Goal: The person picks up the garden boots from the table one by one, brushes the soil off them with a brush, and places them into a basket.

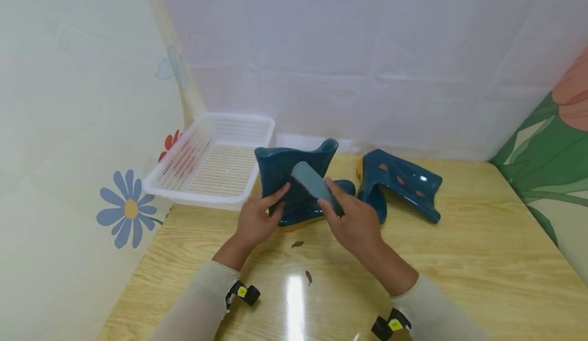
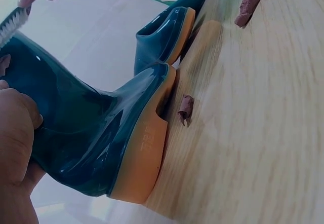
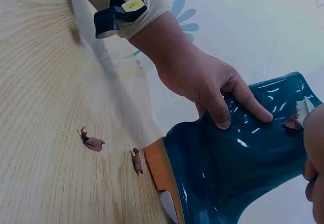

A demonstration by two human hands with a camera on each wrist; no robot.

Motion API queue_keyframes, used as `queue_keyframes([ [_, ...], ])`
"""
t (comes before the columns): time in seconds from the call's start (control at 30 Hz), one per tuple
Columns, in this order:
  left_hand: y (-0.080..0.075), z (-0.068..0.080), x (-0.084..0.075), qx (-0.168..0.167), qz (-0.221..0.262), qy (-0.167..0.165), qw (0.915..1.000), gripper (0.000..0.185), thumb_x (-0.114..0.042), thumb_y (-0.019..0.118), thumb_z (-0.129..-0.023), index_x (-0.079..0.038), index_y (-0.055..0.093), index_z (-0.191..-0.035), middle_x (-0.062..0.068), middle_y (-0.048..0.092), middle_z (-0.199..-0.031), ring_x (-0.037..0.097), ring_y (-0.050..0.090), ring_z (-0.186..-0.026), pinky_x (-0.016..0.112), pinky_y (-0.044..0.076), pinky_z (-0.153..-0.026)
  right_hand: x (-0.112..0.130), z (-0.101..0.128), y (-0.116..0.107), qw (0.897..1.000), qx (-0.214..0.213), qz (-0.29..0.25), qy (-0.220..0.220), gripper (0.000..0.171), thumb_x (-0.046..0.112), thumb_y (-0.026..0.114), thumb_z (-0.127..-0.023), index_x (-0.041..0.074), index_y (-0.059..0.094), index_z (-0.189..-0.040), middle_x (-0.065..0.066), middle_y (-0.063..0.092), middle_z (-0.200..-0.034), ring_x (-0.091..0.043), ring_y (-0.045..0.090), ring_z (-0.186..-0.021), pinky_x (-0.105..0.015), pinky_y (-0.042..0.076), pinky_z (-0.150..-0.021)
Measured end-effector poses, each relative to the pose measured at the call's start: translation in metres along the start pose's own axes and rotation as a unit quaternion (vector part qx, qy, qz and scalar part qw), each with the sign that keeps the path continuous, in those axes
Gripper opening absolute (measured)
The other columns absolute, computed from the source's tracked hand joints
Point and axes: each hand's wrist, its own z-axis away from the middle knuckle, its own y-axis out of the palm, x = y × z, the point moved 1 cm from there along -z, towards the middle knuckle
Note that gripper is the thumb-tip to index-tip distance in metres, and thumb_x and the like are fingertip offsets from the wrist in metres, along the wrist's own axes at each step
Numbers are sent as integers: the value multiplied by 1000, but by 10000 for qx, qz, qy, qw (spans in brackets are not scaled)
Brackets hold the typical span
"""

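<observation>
A dark teal rain boot (image 1: 274,170) with an orange sole stands on the table, its shaft opening upward. My left hand (image 1: 257,219) grips the heel side of its shaft, thumb and index finger across the near face in the right wrist view. In my right hand (image 1: 359,223) is a scrubbing brush (image 1: 312,178), its white bristles (image 3: 303,110) at the boot's shaft. Beside the bristles a brown flake (image 3: 291,123) clings to the shaft. Two loose brown flakes, one nearer the boot (image 1: 297,244) and one farther forward (image 1: 309,277), lie on the table.
A second teal boot (image 1: 409,177) lies on its side to the right, with several brown flakes stuck on its shaft. Back left stands a white plastic basket (image 1: 202,198). A white sheet (image 1: 321,50) hangs behind the wooden table (image 1: 482,239).
</observation>
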Motion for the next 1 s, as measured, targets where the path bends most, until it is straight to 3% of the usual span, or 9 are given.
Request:
queue_keyframes([
  [0.33,0,0,2,68,109,-125,9998,53,0,71,-91,-14,64,-141,-10,28,-58,-5,19,-45,25,28,-40,-3,5,4,9984,479,93,285,54,31,71,-98,15,57,-148,-13,75,-88,-10,47,-51,-28,35,-45],
  [0.47,0,1,4,71,140,-128,9998,53,1,71,-91,-15,63,-141,-11,28,-56,-7,17,-45,25,28,-39,-5,8,5,9989,436,34,166,53,30,73,-98,12,59,-146,-15,76,-96,-11,50,-52,-27,34,-45],
  [0.77,1,0,4,74,30,-54,10000,53,2,71,-89,-14,66,-139,-9,30,-60,-4,22,-47,25,29,-40,-4,7,2,9995,-115,-185,-206,55,23,78,-93,7,61,-143,-12,72,-82,-17,61,-59,-30,44,-49],
  [1.0,1,0,4,91,53,-38,9999,53,3,72,-88,-12,67,-138,-9,31,-60,-5,22,-46,25,30,-40,-1,4,3,9994,317,51,150,53,30,71,-98,12,58,-147,-12,74,-87,-13,52,-54,-30,38,-47],
])
